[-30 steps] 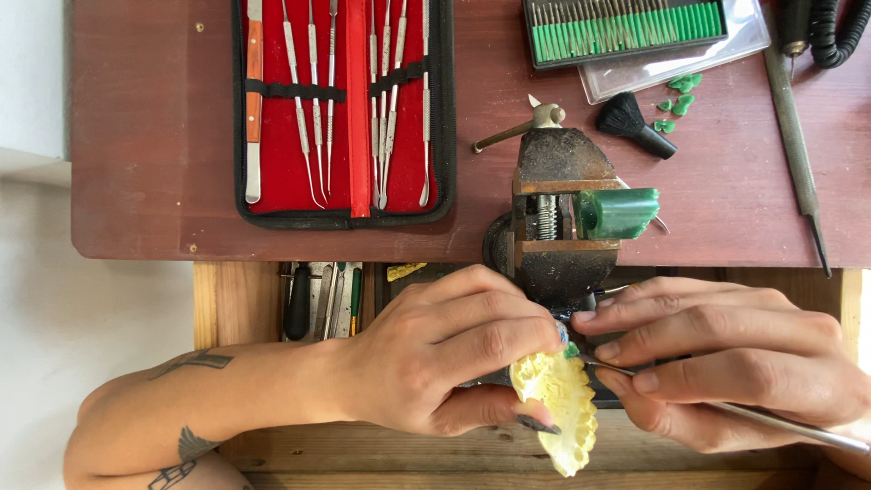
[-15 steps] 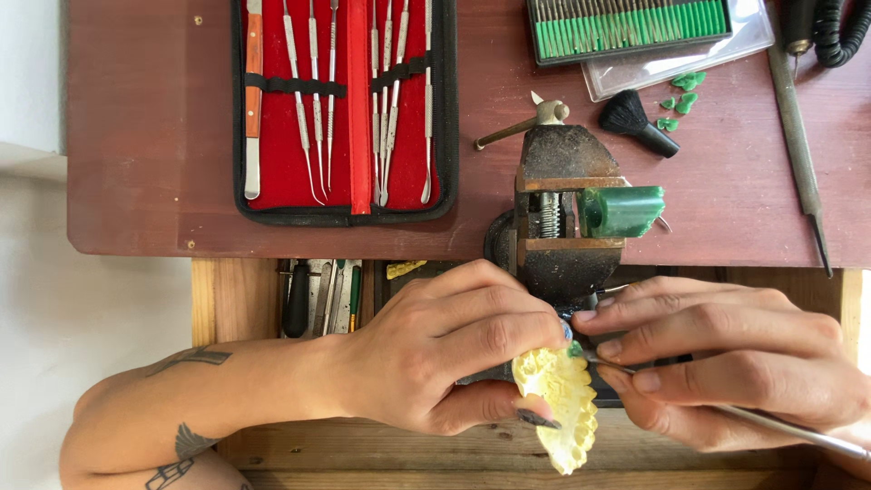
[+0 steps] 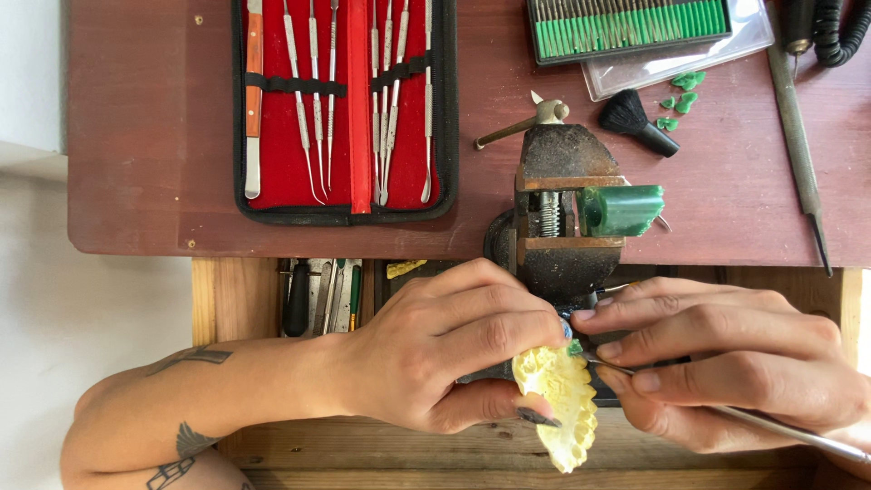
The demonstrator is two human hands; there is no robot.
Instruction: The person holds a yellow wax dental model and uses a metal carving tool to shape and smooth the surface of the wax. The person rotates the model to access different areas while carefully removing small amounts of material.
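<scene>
My left hand (image 3: 449, 354) grips a pale yellow, ridged cast (image 3: 560, 404) between thumb and fingers, just below a rusty bench vise (image 3: 555, 213). A tiny green bit (image 3: 574, 347) sits at the top of the cast, by my fingertips. My right hand (image 3: 726, 358) holds a thin metal hand tool (image 3: 780, 431), its tip touching the cast's upper right edge. The tool's handle runs off to the lower right.
An open red-lined case (image 3: 349, 109) of several steel instruments lies on the dark red tabletop (image 3: 145, 136). A green wax block (image 3: 626, 209) sits by the vise. A tray of green-shanked burs (image 3: 626, 25), a small black brush (image 3: 640, 121) and green chips (image 3: 679, 91) lie at the back right. A wooden drawer (image 3: 322, 295) holds tools.
The cast has turned very slightly in my left hand. Both hands stay in nearly the same place.
</scene>
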